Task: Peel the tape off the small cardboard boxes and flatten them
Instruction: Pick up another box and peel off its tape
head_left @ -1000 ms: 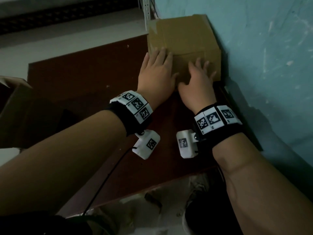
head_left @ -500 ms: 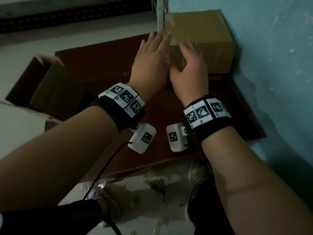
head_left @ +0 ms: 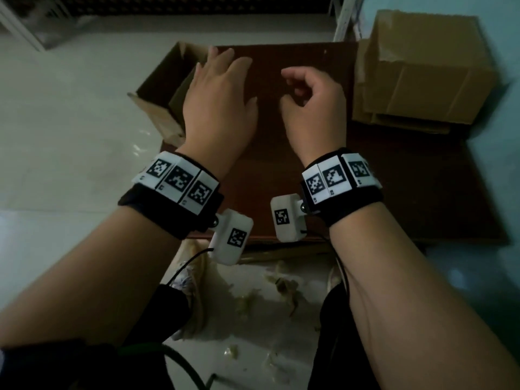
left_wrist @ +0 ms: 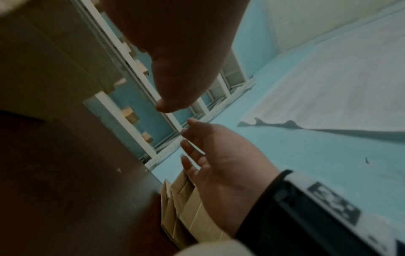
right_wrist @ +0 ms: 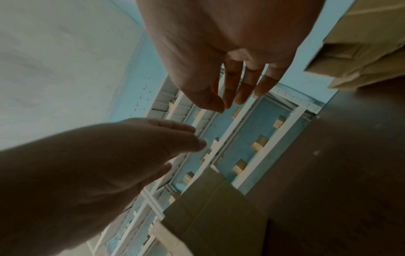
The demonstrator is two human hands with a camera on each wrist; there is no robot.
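The flattened boxes (head_left: pixel 422 80) at two o'clock are matt brown cardboard, creased along the folds; the open box (head_left: pixel 166 88) at ten o'clock is the same dull cardboard. The table (head_left: pixel 309 153) under them looks like dark reddish wood, smooth and low in sheen. The floor (head_left: pixel 70 122) at nine o'clock is pale, glossy tile. The wall (head_left: pixel 501 38) at three o'clock is matt blue paint, scuffed

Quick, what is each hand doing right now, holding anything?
Left hand: open, fingers straight, holding nothing.
Right hand: open, fingers loosely curled, holding nothing.
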